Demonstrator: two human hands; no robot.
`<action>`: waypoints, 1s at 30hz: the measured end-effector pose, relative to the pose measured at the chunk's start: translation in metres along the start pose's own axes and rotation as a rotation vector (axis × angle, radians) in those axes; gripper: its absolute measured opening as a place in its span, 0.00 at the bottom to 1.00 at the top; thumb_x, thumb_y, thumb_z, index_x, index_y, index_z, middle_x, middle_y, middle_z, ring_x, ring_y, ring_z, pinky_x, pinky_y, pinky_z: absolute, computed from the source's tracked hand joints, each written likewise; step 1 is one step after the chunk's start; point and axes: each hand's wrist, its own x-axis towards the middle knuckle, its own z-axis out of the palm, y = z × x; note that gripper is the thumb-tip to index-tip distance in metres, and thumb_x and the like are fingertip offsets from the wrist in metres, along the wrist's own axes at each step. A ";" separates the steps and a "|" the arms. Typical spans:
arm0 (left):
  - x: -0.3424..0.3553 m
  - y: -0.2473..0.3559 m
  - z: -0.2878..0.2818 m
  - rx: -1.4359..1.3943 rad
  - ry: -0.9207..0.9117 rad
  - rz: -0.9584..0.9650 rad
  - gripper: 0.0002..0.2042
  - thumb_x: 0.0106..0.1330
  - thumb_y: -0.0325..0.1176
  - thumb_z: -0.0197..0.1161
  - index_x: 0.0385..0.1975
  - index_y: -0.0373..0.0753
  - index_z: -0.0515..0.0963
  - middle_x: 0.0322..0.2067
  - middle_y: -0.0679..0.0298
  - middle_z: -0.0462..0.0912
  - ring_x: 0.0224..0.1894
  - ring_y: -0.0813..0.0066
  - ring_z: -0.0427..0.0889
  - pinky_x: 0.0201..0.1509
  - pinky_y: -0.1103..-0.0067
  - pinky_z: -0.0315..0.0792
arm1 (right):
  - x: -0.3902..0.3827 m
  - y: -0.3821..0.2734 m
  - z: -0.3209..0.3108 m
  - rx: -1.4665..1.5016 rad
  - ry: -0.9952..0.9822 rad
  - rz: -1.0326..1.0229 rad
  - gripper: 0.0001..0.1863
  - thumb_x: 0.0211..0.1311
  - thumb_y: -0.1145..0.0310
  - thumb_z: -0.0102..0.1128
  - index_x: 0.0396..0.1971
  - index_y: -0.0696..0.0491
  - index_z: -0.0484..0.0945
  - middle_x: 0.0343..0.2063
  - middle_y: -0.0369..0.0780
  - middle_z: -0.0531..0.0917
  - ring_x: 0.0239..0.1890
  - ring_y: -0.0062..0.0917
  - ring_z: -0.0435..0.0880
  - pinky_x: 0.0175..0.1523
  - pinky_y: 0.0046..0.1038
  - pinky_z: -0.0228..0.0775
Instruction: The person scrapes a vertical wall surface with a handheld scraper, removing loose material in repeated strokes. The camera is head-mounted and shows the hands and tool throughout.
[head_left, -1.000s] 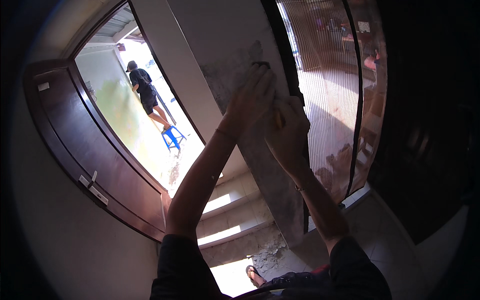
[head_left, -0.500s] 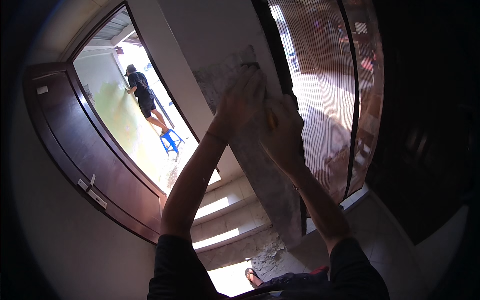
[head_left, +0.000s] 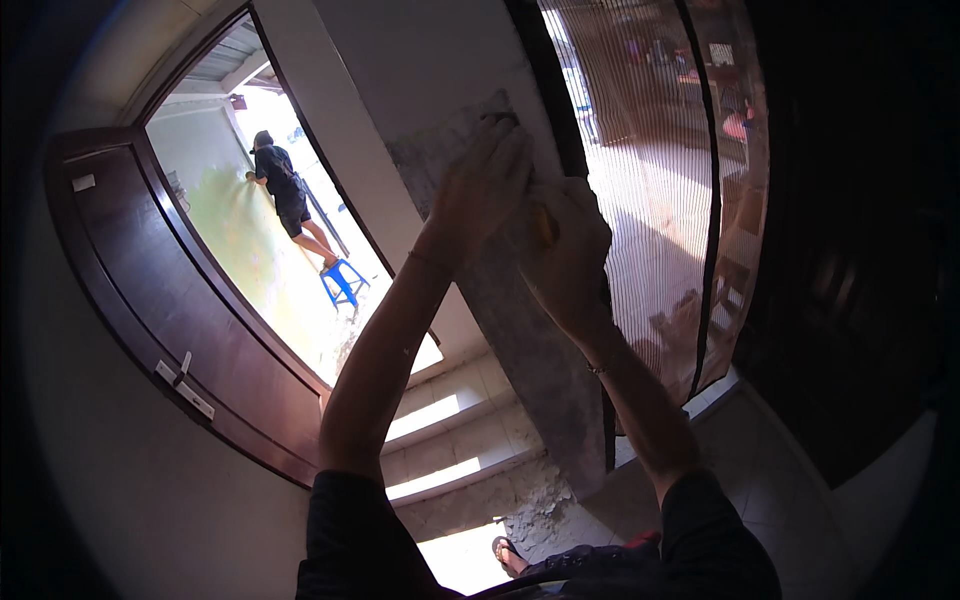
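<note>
Both of my hands are raised against a narrow strip of wall (head_left: pixel 535 370) with rough grey patches on its surface. My left hand (head_left: pixel 487 180) is closed, its fingers bent forward at the upper part of the patch, with something dark at the fingertips that I cannot make out. Just to its right and slightly lower, my right hand (head_left: pixel 565 250) is wrapped round a yellow-orange handle (head_left: pixel 545 226). The working end of that handled tool is hidden by my hands.
A dark brown door (head_left: pixel 190 300) stands open at left. Beyond the doorway, a person (head_left: pixel 282 185) on a blue stool (head_left: pixel 344 282) works at a wall. Steps (head_left: pixel 460 430) and grey rubble (head_left: pixel 540 500) lie below. A striped mesh curtain (head_left: pixel 650 220) hangs at right.
My hands have shifted a little upward along the wall, still close together. Outside, the person's hand has moved slightly to the left on the wall.
</note>
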 end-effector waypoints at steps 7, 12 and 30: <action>-0.009 0.001 0.005 -0.040 0.077 0.028 0.18 0.56 0.26 0.64 0.49 0.38 0.82 0.53 0.60 0.82 0.59 0.61 0.80 0.52 0.72 0.82 | -0.006 -0.003 0.001 -0.024 -0.002 -0.020 0.10 0.53 0.79 0.64 0.37 0.57 0.82 0.33 0.45 0.79 0.35 0.41 0.82 0.39 0.35 0.73; -0.009 0.002 0.003 -0.039 0.102 0.022 0.18 0.57 0.26 0.63 0.50 0.38 0.82 0.54 0.61 0.82 0.61 0.62 0.79 0.53 0.73 0.81 | -0.007 -0.004 0.004 -0.017 0.013 -0.061 0.09 0.54 0.79 0.64 0.37 0.59 0.81 0.33 0.45 0.79 0.35 0.41 0.82 0.39 0.35 0.73; -0.006 0.002 0.012 -0.200 0.127 -0.031 0.16 0.58 0.25 0.63 0.48 0.37 0.81 0.57 0.61 0.79 0.60 0.62 0.79 0.55 0.72 0.80 | -0.003 0.005 -0.005 -0.100 0.077 -0.135 0.15 0.67 0.70 0.61 0.50 0.60 0.77 0.28 0.43 0.80 0.27 0.32 0.80 0.35 0.32 0.73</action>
